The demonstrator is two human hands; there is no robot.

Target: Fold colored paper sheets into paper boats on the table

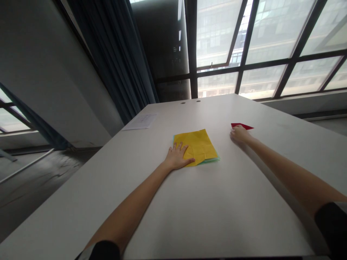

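Observation:
A yellow paper sheet (199, 144) lies in the middle of the white table, on top of green-blue sheets (213, 160) whose edges show at its lower right and left. My left hand (177, 157) rests flat with spread fingers on the lower left part of the yellow sheet. To the right, a red folded paper (245, 126) with a pointed right end is at the fingers of my right hand (240, 133), which are closed on it. Part of the red paper is hidden behind that hand.
A white printed sheet (139, 121) lies near the table's left edge. Two small round grommets sit near the far edge of the table (217, 104). Beyond are a dark blue curtain (119, 54) and large windows (217, 39).

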